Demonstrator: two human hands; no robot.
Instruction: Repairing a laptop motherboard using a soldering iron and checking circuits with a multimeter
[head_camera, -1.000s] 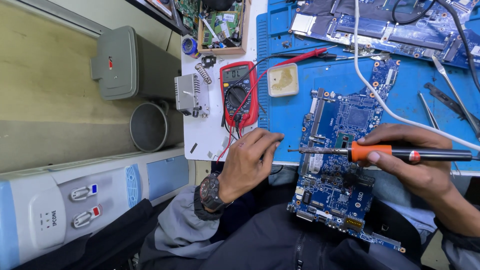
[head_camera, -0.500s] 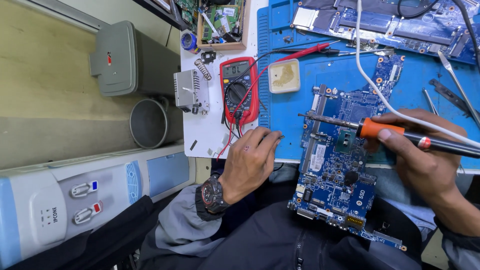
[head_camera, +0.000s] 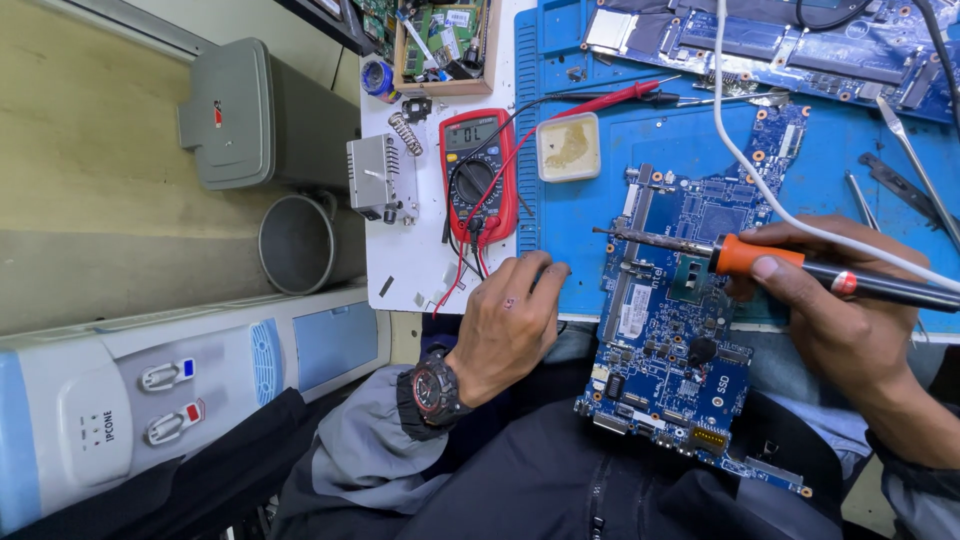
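Observation:
My right hand (head_camera: 835, 315) grips a soldering iron (head_camera: 760, 260) with an orange and black handle. Its metal tip points left, over the upper left part of a blue circuit board (head_camera: 670, 340). The board hangs over the bench's front edge onto my lap. My left hand (head_camera: 505, 325), with a black watch at the wrist, rests fingers curled on the bench edge just left of the board. I cannot see anything held in it. A white cable (head_camera: 740, 150) runs from the iron up across the blue mat (head_camera: 580, 215).
A red multimeter (head_camera: 478, 175) with red and black leads lies on the white benchtop. Beside it sit a small tub of flux (head_camera: 568, 147), a grey metal box (head_camera: 380, 178) and a wooden tray of parts (head_camera: 440, 45). More boards (head_camera: 790, 40) and tweezers (head_camera: 915, 165) lie farther back. A water dispenser (head_camera: 150, 400) stands at left.
My right hand has swung the soldering iron up and left, so its tip now sits over the board's upper left. My left hand has shifted slightly toward the board.

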